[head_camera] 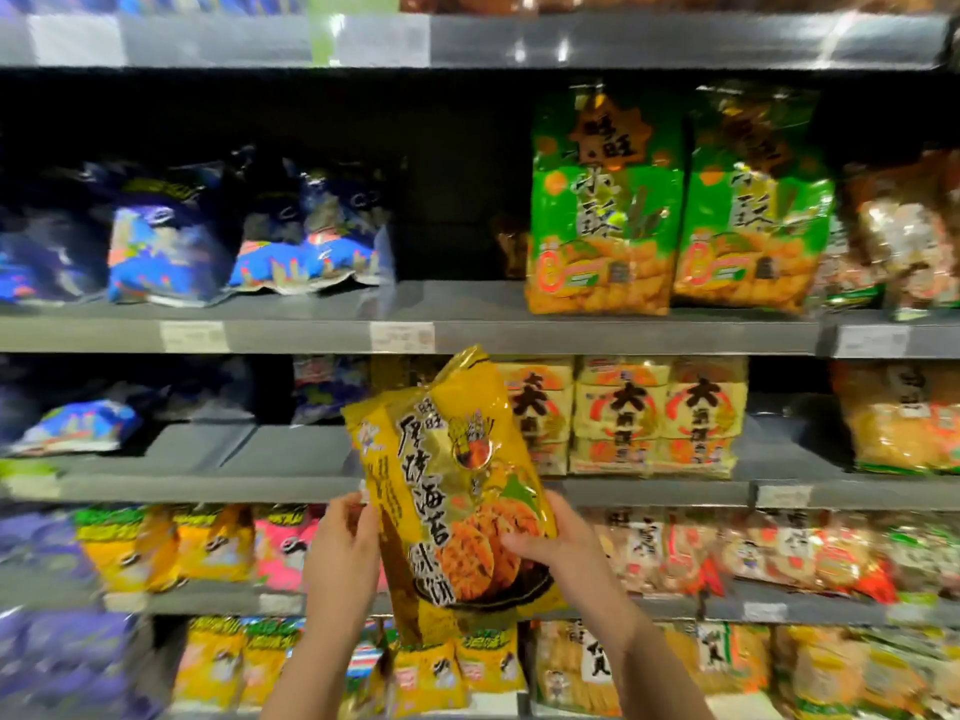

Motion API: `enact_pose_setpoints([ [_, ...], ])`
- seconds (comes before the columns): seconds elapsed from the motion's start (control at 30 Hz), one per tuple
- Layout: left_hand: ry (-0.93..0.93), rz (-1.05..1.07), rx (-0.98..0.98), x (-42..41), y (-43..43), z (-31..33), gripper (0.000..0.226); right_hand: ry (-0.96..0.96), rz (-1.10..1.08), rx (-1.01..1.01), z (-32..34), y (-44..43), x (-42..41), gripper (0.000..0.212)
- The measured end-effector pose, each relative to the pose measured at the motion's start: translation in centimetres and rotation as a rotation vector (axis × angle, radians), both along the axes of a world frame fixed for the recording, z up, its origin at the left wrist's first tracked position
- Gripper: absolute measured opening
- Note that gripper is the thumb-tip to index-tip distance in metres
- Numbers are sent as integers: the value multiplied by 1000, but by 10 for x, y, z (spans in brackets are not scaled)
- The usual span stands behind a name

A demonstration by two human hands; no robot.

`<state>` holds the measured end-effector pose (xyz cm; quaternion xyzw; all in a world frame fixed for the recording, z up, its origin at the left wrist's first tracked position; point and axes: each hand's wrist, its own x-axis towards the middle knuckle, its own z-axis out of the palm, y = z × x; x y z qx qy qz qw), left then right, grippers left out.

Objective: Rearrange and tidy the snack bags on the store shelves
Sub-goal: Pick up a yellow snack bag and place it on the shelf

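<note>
- Head view: a glossy yellow plastic snack bag (457, 491) printed with black characters and a picture of round crackers is held upright in the air in front of the grey metal store shelves (311, 337), tilted slightly with its top leaning left.
- The left hand (343, 550) rises from the bottom edge of the picture, forearm angled up and to the right; its fingers curl onto the bag's left edge, gripping it about halfway down.
- The right hand (558, 545) comes up from the lower right, forearm slanting up and left; its thumb presses across the bag's front over the cracker picture while the rest of the hand wraps the right edge.
- The bag's top reaches the front lip of the second shelf, just left of stacked pale yellow cracker packs (657, 415) standing on the shelf below that lip.
- Two tall green snack bags (675, 200) stand side by side at the right part of the second shelf; crumpled blue bags (249, 236) lie toward its left end.
- Lower shelves carry small yellow and pink packets (208, 545), blurred.
</note>
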<state>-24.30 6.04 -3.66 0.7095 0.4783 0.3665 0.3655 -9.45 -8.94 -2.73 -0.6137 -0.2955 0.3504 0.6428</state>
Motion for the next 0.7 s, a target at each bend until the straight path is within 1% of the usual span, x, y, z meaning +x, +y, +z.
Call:
enact_pose_setpoints([
  [0.07, 27, 21, -3, -10, 12, -4, 6, 40, 19, -36, -12, 28, -6, 52],
  [0.13, 36, 7, 27, -13, 28, -9, 8, 106, -3, -30, -16, 57, -6, 61],
  [0.17, 49, 4, 30, -12, 37, -12, 12, 118, -28, -17, -16, 70, -5, 59],
  [0.2, 69, -1, 29, -10, 46, -13, 15, 117, -49, -16, -16, 82, -2, 52],
  [0.27, 111, -31, 48, -4, 63, -17, 15, 85, -46, -5, -14, 102, 4, 41],
  [0.3, 120, -55, 70, 1, 70, -18, 18, 61, -45, -8, -15, 110, 8, 40],
  [0.4, 130, -118, 86, 16, 92, -24, 29, 58, -87, -34, -29, 127, 18, 48],
  [0.47, 169, -145, 85, 25, 105, -31, 33, 56, -127, -58, -38, 135, 22, 54],
  [0.57, 200, -188, 63, 36, 119, -40, 38, 67, -119, -65, -47, 145, 24, 62],
  [0.63, 235, -217, 53, 41, 124, -46, 39, 101, -142, -70, -57, 152, 26, 77],
  [0.67, 248, -235, 47, 44, 125, -48, 41, 111, -158, -82, -59, 156, 26, 80],
  [0.7, 248, -260, 52, 45, 126, -50, 43, 102, -176, -87, -63, 159, 28, 73],
])
